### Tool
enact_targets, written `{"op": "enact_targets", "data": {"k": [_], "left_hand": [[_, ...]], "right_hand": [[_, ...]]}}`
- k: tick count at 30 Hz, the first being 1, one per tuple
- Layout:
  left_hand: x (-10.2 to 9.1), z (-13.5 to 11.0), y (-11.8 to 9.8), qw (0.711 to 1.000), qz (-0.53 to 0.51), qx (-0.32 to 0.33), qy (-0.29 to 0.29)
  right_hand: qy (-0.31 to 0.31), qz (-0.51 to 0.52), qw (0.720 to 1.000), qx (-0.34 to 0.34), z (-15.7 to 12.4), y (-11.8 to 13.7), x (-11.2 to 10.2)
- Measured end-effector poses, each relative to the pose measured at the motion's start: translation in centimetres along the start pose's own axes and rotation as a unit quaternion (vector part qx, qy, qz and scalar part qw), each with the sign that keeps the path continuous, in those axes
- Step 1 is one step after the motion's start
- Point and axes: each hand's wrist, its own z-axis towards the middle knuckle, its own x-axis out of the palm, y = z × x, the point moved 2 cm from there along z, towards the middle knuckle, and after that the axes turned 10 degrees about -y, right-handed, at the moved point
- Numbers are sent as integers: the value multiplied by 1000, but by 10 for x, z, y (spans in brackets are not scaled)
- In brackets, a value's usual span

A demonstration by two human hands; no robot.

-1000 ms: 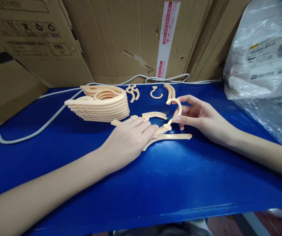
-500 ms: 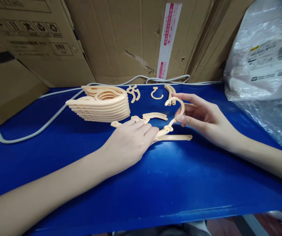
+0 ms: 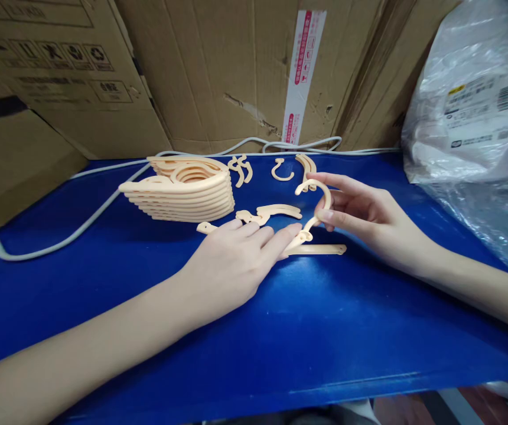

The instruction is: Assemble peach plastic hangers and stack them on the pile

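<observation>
A peach plastic hanger body (image 3: 320, 249) lies flat on the blue table (image 3: 280, 354). My left hand (image 3: 236, 262) rests palm down on it, fingers stretched out and pressing it to the surface. My right hand (image 3: 360, 215) pinches a curved peach hook (image 3: 318, 203) between thumb and fingers, its lower end meeting the hanger's middle near my left fingertips. Another curved peach piece (image 3: 276, 211) lies just behind my left hand.
A stack of several peach hangers (image 3: 181, 189) sits at the back left. Loose hooks (image 3: 283, 170) lie along the back edge beside a white cable (image 3: 81, 221). Cardboard boxes (image 3: 218, 71) wall the rear. A plastic bag (image 3: 471, 106) fills the right.
My left fingers have spread and slid slightly right along the hanger. The right hand has tilted the hook a little; the camera has shifted slightly.
</observation>
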Motion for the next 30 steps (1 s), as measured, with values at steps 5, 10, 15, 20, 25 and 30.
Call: {"op": "enact_targets", "data": {"k": [5, 10, 15, 20, 25, 30], "left_hand": [[-1, 1, 0, 1000, -17, -12, 6], [-2, 0, 2, 999, -36, -22, 17], [-3, 0, 3, 999, -39, -28, 24], [-2, 0, 4, 999, -28, -27, 22], [-2, -1, 4, 998, -36, -51, 20], [-13, 4, 3, 990, -74, -115, 34]], "right_hand": [[3, 3, 1000, -13, 0, 1, 0], [9, 7, 1000, -18, 0, 0, 0], [12, 4, 1000, -20, 1, 0, 0], [15, 0, 1000, -14, 1, 2, 2], [10, 19, 1000, -4, 1, 0, 3], [8, 80, 997, 13, -1, 2, 6]]}}
